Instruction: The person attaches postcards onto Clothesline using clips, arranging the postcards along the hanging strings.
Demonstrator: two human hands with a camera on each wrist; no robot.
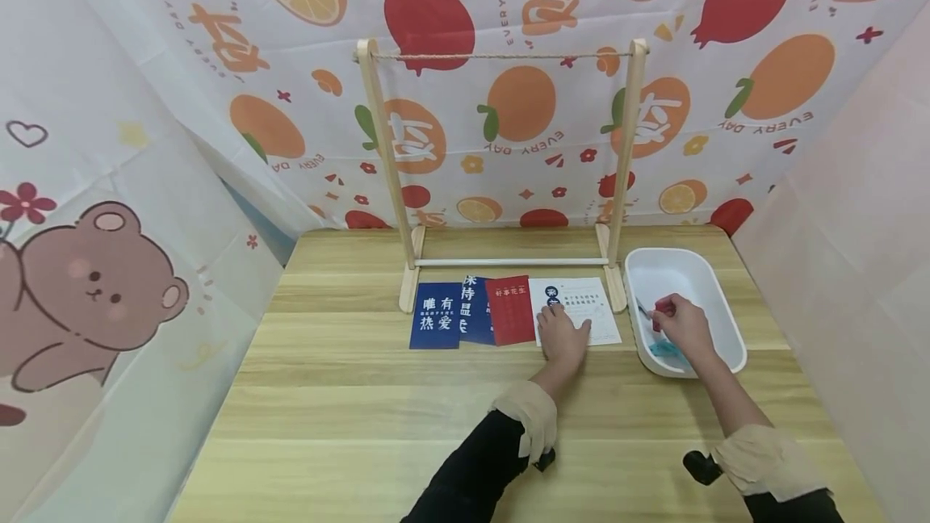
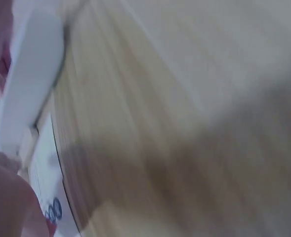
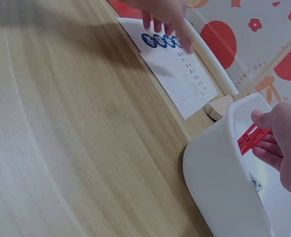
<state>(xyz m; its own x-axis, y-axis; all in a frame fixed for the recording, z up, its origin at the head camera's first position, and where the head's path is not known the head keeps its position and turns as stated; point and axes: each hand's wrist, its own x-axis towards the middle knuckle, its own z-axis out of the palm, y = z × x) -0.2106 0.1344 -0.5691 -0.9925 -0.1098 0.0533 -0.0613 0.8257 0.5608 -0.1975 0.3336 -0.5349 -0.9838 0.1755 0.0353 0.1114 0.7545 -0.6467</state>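
Red peg (image 3: 251, 138), one, is pinched in my right hand (image 1: 679, 328) over the white tub (image 1: 715, 297). Four cards lie in a row below the wooden rack (image 1: 385, 160); my left hand (image 1: 563, 335) rests flat, fingers straight, on the white card (image 1: 599, 309).

Blurred wooden table (image 2: 185, 123), white tub (image 2: 29, 84) edge, white card (image 2: 46, 187) beside it.

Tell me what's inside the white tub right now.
In the white tub the right hand pinches a red clothespin. A blue clip lies at the bottom near the wrist. The hand covers part of the floor, so more clips may be hidden.
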